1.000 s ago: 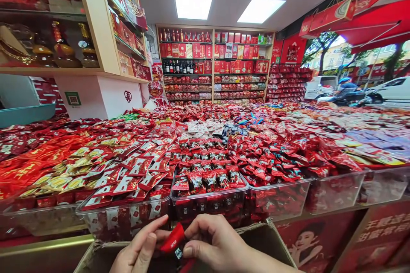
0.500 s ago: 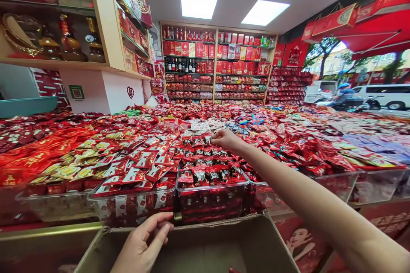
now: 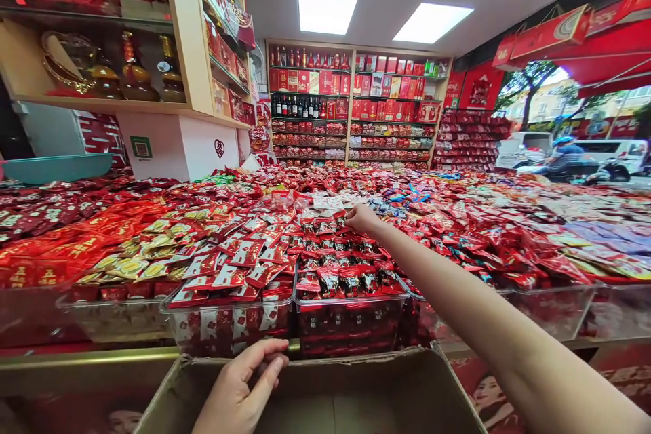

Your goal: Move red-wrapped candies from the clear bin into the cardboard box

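Observation:
My right hand (image 3: 362, 218) reaches far out over a clear bin (image 3: 350, 304) of red-and-black snack packets (image 3: 340, 264). Its fingers are closed at the far end of that bin, pinched on the top of the packets; what they hold is too small to make out. My left hand (image 3: 243, 390) rests on the near rim of a cardboard box (image 3: 356, 393) below the counter, fingers curled over the edge. The box interior shows bare brown cardboard.
A long counter of clear bins (image 3: 228, 325) heaped with red wrapped sweets fills the middle. Shelves (image 3: 350, 108) of red boxes and bottles line the back wall. A teal basin (image 3: 58, 166) sits left. The shop opens right onto a street with a van (image 3: 610, 152).
A second ago both hands held a red packet over the box. My right hand has since stretched out to the far end of the bin; my left hand moved onto the box rim.

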`<state>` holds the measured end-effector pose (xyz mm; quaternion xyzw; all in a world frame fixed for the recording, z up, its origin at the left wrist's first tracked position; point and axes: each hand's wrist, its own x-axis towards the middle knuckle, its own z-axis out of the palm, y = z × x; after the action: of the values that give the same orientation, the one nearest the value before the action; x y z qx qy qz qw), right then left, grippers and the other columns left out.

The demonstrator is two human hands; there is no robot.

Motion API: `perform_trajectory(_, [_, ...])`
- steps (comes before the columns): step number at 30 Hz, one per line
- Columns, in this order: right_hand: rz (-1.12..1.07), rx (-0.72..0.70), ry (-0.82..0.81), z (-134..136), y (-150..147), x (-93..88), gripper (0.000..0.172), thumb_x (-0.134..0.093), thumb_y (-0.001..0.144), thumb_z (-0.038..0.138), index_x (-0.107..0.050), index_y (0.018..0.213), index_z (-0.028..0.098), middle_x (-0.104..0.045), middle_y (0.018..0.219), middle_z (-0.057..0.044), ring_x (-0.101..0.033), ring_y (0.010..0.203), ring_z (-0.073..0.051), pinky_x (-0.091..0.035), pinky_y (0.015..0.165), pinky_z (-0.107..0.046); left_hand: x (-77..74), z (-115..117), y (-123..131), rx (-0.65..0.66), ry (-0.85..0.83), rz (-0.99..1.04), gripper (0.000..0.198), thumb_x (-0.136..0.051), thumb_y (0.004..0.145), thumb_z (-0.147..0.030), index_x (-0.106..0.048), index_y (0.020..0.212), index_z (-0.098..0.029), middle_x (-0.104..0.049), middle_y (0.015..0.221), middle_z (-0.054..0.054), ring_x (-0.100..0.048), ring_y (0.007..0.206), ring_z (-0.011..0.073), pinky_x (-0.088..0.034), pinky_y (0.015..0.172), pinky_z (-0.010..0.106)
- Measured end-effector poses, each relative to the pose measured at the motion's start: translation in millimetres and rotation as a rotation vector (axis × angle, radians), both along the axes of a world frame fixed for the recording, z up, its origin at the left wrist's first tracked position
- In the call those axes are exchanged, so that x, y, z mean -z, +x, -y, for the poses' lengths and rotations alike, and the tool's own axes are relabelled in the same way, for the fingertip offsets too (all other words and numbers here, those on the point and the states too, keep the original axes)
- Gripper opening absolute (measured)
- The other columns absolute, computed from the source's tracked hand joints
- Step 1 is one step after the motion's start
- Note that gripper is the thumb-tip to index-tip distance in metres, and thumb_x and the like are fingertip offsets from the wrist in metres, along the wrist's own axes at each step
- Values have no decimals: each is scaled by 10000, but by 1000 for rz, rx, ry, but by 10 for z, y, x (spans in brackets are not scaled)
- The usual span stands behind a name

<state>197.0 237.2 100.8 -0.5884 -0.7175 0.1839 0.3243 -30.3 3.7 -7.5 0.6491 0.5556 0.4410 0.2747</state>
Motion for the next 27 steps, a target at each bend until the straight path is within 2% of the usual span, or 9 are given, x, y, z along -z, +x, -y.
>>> perform_trajectory(5, [224,70,-117,-1,-19,-4,197,-492,806,277,-553,795,90,-569,740,-15,-545,642,-99,-467,588,-256,89,-46,-60,41,-36,-43,251,-493,766,-362,-597,944,-219,-671,770,9,-598,666,157,-489,631,220])
perform_trajectory(12, [360,86,-109,-15,0,-1,192,-496,803,277,-558,830,97,-578,810,-34,-555,728,-123,-468,660,-293,138,-65,-74,50,-21,-43,236,-490,771,-366,-584,939,-228,-665,768,-1,-592,652,146,-487,617,204])
perform_trajectory(17, [382,87,-52,-55,28,24,193,-487,808,279,-555,866,108,-575,869,-46,-551,800,-141,-459,709,-315,151,-66,-79,45,-27,-37,239,-495,769,-367,-580,942,-226,-666,803,4,-596,689,156,-493,621,208])
perform_trajectory(27, [307,99,-50,-39,-12,21,191,-498,801,286,-560,807,105,-581,807,-32,-555,739,-125,-462,678,-301,157,-70,-72,48,-25,-7,241,-498,768,-367,-579,939,-217,-667,810,9,-604,722,161,-495,636,209])
